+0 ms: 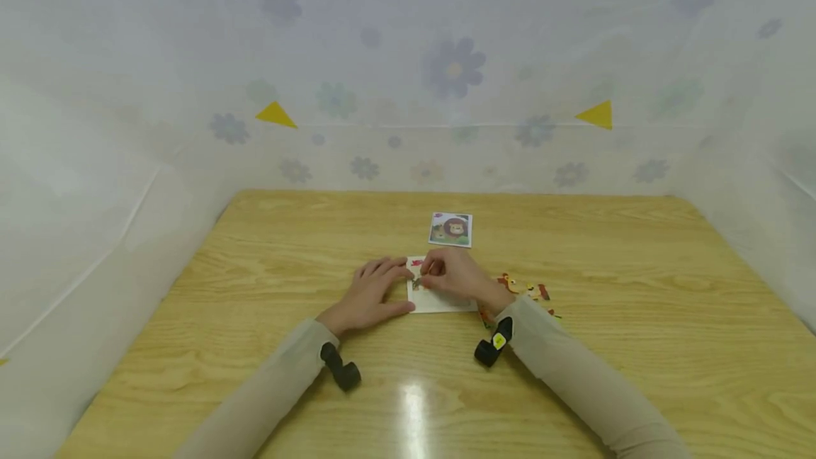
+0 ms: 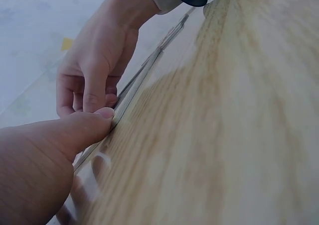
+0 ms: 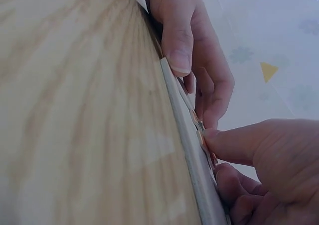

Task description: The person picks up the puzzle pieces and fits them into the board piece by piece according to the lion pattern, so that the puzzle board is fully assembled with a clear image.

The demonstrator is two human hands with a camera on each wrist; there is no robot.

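**Now pressing a small piece onto the white board**

Left hand [image 1: 372,296] lies flat, fingers straight, steadying the white board [image 1: 440,301] at mid-table. Right hand [image 1: 455,275] pinches a small piece [image 1: 417,283] against the board's left part; the next move likely needs careful alignment. Beyond sits a lion picture card [image 1: 450,229]; loose pieces [image 1: 529,292] lie right, obstructing nothing.

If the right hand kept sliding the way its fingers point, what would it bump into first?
Most likely the left hand. The right hand points leftward across the white board, and the left hand's fingers rest on that board's left edge, right in the way. Depth is hard to judge.
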